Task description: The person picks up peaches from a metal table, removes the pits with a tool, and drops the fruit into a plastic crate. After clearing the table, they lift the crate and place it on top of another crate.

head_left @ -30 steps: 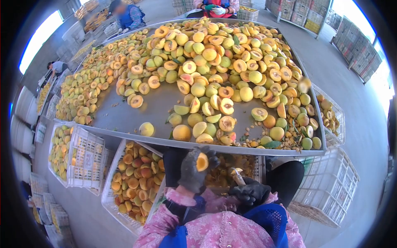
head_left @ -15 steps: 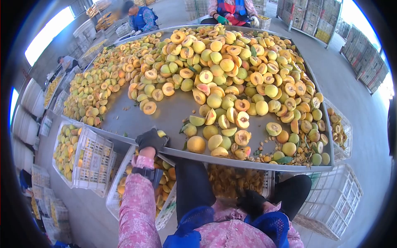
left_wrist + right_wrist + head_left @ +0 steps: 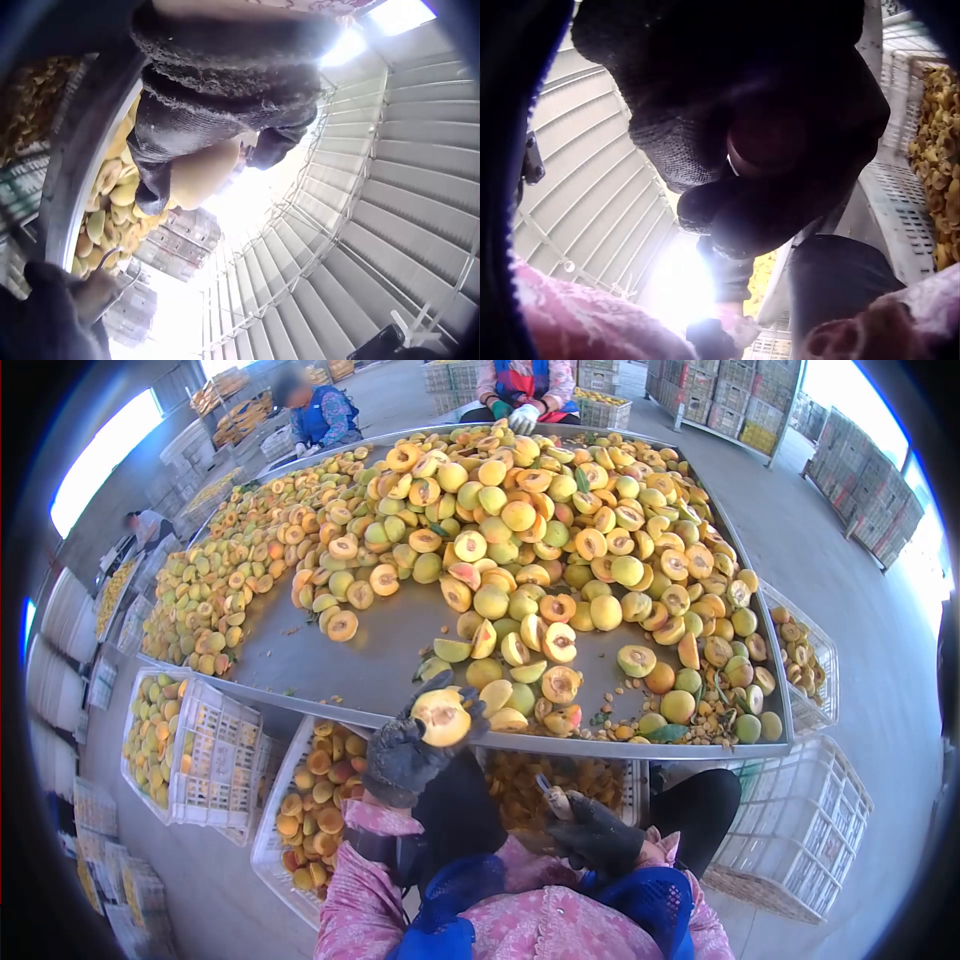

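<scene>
My left hand, in a dark knit glove, grips a whole yellow peach just in front of the near rim of the metal sorting table. The left wrist view shows the same peach held between the gloved thumb and fingers. Lower down by my lap, my gloved right hand holds a small knife with its tip pointing up towards the peach. The right wrist view shows only the dark glove curled tightly. Whole and halved peaches cover the table.
A white crate of peach halves stands at my lower left, with another crate beside it. Beneath the table edge a crate holds cut pieces. An empty white crate stands at right. Pits lie near the table's right corner. Other workers sit at the far side.
My left hand dropped a peach half, reached to the table's near left edge, and has come back up holding a whole peach. The right hand and knife stayed by my lap.
</scene>
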A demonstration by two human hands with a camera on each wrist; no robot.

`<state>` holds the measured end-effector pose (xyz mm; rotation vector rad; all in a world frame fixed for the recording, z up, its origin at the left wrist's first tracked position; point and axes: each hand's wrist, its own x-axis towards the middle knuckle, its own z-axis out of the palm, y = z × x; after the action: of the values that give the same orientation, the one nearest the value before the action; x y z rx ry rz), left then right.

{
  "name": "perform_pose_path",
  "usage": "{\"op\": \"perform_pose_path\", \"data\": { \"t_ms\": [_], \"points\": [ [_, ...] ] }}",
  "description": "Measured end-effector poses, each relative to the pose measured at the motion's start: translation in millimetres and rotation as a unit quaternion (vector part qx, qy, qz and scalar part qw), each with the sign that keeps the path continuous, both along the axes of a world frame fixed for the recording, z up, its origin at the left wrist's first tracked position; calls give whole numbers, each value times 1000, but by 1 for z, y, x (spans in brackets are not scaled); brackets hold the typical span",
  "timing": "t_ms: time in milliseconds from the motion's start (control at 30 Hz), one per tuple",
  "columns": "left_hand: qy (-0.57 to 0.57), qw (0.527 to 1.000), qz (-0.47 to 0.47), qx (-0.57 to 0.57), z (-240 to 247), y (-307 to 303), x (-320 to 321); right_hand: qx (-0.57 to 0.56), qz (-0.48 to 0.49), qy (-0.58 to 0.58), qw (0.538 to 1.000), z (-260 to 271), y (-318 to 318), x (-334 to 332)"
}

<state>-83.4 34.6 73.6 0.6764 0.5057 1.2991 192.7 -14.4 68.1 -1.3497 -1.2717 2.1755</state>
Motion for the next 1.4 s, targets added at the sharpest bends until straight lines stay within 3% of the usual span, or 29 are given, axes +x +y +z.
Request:
{"op": "perform_pose_path", "data": {
  "t_ms": [33, 167, 200, 233, 267, 300, 367, 567, 600, 633, 667, 800, 867, 933, 967, 1000, 1033, 1067, 1167, 1267, 1300, 1333, 1367, 1400],
  "points": [
    [-189, 979, -67, -41, 5, -4, 17, 0, 24, 3, 1000, 9, 1, -3],
    [-233, 957, -66, -158, 5, -18, 70, 44, -14, 29, 998, 15, -7, 2],
    [139, 990, -21, -11, 11, -22, 76, 60, -11, 34, 998, 14, -8, 4],
    [488, 861, 28, 141, 18, -26, 83, 76, -7, 40, 996, 14, -8, 6],
    [395, 908, 30, 135, 28, -29, 91, 76, -11, 39, 996, 20, -9, 6],
    [394, 908, 27, 136, 27, -30, 99, 61, -29, 18, 998, 31, -9, 5],
    [210, 974, 79, 34, 21, -34, 112, 47, -47, -2, 998, 37, -10, 5],
    [204, 979, 27, -9, -12, -36, 111, 42, -95, 12, 994, 28, -15, 4],
    [203, 979, 26, -10, -12, -37, 114, 124, -49, 26, 991, 21, -15, 4],
    [119, 992, 23, -32, -10, -38, 118, 205, -3, 39, 978, 13, -14, 5],
    [33, 998, 21, -54, -9, -38, 120, 205, -4, 38, 978, 2, -15, 5],
    [-101, 987, 21, -126, -29, -33, 122, 378, 29, -117, 918, -62, -22, 5],
    [-11, 997, 48, -66, -34, -35, 124, 418, 37, -155, 894, -72, -22, 4],
    [2, 997, 56, -58, -35, -38, 124, 508, 104, -208, 829, -74, -19, -1],
    [16, 996, 65, -50, -36, -39, 125, 507, 104, -208, 830, -68, -18, -3],
    [15, 996, 65, -51, -35, -39, 126, 465, 63, -169, 867, -57, -16, -6],
    [155, 983, 100, 10, -34, -40, 127, 421, 22, -128, 898, -48, -15, -7],
    [291, 945, 132, 70, -34, -41, 128, 420, 22, -128, 898, -45, -15, -7],
    [201, 966, 158, 39, -34, -42, 134, 487, 28, -145, 861, -38, -14, -6],
    [278, 938, 199, 65, -29, -42, 137, 462, 39, -159, 872, -52, -14, -7],
    [277, 938, 197, 63, -34, -42, 136, 407, 32, -86, 909, -82, -11, -10],
    [381, 894, 208, 110, -43, -40, 131, 350, 25, -12, 936, -98, -9, -11],
    [479, 836, 216, 155, -47, -39, 127, 349, 25, -12, 937, -88, -10, -11],
    [480, 837, 215, 155, -47, -39, 125, 361, 27, -20, 932, -70, -11, -11]
  ]
}}
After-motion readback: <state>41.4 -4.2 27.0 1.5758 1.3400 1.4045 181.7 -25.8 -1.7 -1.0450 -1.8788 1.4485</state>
